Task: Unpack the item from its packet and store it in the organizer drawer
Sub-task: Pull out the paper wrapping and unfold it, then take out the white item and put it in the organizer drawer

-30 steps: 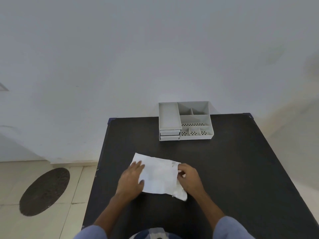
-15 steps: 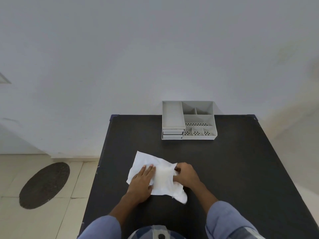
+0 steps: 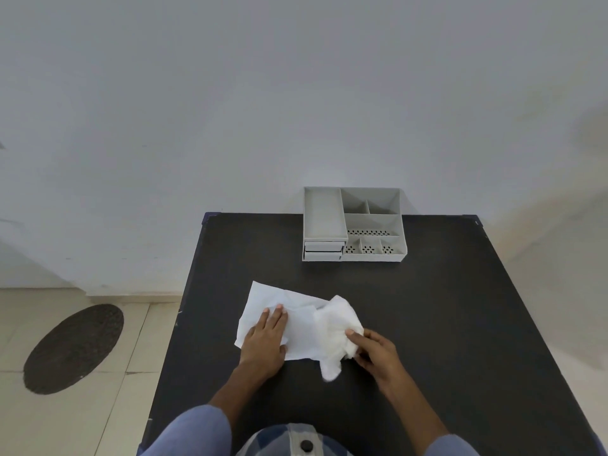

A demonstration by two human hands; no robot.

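I am pinning the white packet (image 3: 263,301) flat against the black table (image 3: 444,307) with my left hand (image 3: 266,340), palm down and fingers spread open on the paper, not far from the table's left edge. My right hand (image 3: 375,352) is closing its fingertips on the soft white item (image 3: 335,327) and drawing it out toward the right. A second ago both hands were only resting at the packet's two ends with nothing showing; half a second ago the right was bunching the opening; now a crumpled, fabric-like mass is lying mostly clear of the mouth, with a loose tail hanging toward the near edge. I am judging that the unpacking step is nearly finished, though I cannot tell whether the item's left part is still caught inside the paper. The grey organizer (image 3: 353,225) is sitting well apart at the table's far edge, against the wall, with its two small drawers (image 3: 323,251) stacked at its front left and both looking closed. So I am expecting that a drawer needs opening before the item, which looks limp and bulky, can be folded in.
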